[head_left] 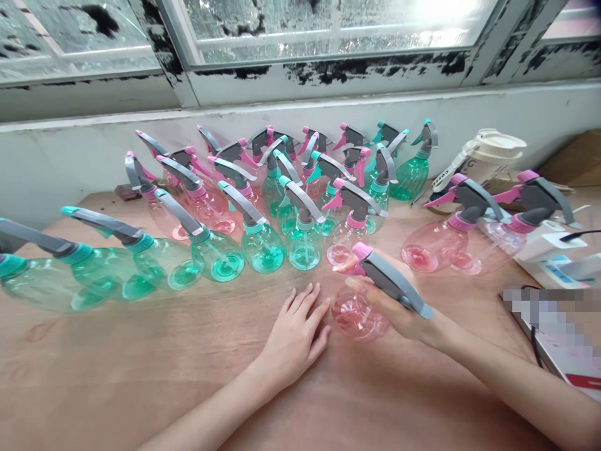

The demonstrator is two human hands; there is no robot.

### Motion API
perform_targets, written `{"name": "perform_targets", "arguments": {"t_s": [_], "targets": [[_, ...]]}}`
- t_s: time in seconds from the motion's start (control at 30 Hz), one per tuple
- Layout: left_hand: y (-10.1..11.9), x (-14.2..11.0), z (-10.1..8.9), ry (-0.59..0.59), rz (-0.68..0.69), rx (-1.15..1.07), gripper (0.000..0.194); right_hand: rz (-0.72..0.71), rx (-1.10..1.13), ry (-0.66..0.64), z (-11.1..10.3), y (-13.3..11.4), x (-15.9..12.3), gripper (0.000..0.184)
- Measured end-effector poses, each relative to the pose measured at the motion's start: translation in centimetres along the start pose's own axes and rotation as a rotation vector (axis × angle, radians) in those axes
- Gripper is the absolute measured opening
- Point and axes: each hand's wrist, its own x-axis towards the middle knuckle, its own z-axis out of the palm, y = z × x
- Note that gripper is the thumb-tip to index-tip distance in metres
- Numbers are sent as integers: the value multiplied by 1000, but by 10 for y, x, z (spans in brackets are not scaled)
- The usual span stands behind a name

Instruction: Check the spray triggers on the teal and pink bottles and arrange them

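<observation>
My right hand (399, 307) is wrapped round the neck of a pink spray bottle (359, 316) with a grey and pink trigger head. The bottle stands low at the tabletop; its trigger is partly hidden by my fingers. Flat on the wooden table (188, 369), just left of that bottle, lies my left hand (298, 332) with its fingers stretched out and holding nothing. Beyond my hands a green spray bottle (305, 247) and another pink spray bottle (350, 238) stand closest.
Several green spray bottles (218, 257) form a row to the left, with more pink and green ones behind. Two pink bottles (434, 244) stand at the right. A white cup (491, 156), a white device (558, 257) and a dark-edged flat item (563, 351) are farther right. A window wall (117, 103) borders the back.
</observation>
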Motion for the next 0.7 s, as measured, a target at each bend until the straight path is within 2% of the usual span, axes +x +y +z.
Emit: {"name": "perform_targets", "arguments": {"t_s": [0.2, 0.53, 0.7], "targets": [[0, 1, 0, -15, 4, 22, 38, -37, -42, 50, 1, -12, 5, 25], [0, 0, 0, -16, -1, 16, 38, 40, 57, 7, -1, 2, -4, 3], [0, 0, 0, -1, -6, 5, 36, 34, 72, 6, 1, 0, -6, 23]]}}
